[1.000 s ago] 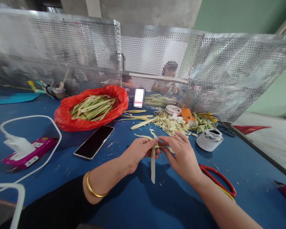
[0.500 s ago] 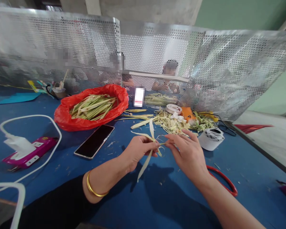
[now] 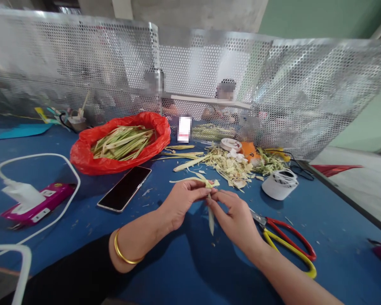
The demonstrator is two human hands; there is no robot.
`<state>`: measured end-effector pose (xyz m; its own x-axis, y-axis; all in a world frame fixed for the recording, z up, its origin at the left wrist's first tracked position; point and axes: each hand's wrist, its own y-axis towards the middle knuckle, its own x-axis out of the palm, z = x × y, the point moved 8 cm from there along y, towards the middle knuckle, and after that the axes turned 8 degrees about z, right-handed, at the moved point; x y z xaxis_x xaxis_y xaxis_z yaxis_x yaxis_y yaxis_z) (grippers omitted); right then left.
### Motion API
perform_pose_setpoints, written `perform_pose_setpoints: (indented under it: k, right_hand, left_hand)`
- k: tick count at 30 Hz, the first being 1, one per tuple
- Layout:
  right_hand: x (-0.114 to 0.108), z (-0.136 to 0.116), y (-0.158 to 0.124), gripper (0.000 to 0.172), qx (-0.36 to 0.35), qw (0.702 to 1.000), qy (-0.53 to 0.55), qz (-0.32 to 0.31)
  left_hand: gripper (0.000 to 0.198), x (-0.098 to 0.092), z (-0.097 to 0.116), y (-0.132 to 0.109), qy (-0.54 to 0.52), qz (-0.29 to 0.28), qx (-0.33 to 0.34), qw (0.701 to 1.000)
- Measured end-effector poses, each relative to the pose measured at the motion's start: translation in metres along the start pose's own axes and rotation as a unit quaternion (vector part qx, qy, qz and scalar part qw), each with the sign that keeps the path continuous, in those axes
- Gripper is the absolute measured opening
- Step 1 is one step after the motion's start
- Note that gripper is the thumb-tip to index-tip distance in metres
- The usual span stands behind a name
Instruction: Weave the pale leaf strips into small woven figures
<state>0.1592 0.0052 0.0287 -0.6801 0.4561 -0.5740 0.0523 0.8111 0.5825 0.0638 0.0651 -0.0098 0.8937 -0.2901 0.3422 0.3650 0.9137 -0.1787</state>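
Note:
Between my hands is a small piece of folded pale green leaf strips [image 3: 211,220], with one strip hanging down and another sticking out to the left. My left hand [image 3: 186,197] pinches it between thumb and fingers. From the right, my right hand [image 3: 233,212] grips the hanging strip just below the fold, its fingertips almost touching the left ones. Scissors [image 3: 290,241] with one red and one yellow handle lie beside my right wrist, their blades partly hidden by it. Beyond my hands lies a heap of leaf scraps [image 3: 228,165].
A red plastic bag [image 3: 120,165] holds long leaf strips. Near it lie a phone [image 3: 124,188] and a purple power strip [image 3: 40,203] with a white cable. A white roll [image 3: 279,185] stands on the right. Perforated metal panels [image 3: 206,63] close off the back, with people behind.
My right hand has moved down and left, from a thin strand to the hanging strip. The strip that stood upright no longer does. More of the scissors now shows.

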Motion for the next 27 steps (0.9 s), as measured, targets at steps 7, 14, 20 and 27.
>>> perform_pose_setpoints:
  k: [7, 14, 20, 27]
  right_hand:
    - [-0.003, -0.015, 0.003, 0.026, -0.052, 0.997, 0.038, -0.033]
    - [0.0, -0.019, 0.0, 0.024, -0.089, 0.994, 0.001, -0.06]
    - [-0.027, 0.0, 0.01, 0.013, -0.057, 0.996, -0.051, 0.053]
    - [-0.021, 0.001, 0.011, 0.008, -0.118, 0.984, -0.125, 0.054]
  left_hand:
    - [0.025, -0.001, 0.006, 0.0, -0.007, 0.011, 0.033, 0.999]
    - [0.033, -0.004, 0.002, 0.002, -0.045, 0.023, 0.006, 0.999]
    - [0.023, -0.001, 0.004, 0.002, -0.015, -0.018, -0.007, 1.0]
    - [0.024, 0.005, -0.006, -0.004, -0.025, -0.055, -0.072, 0.996]
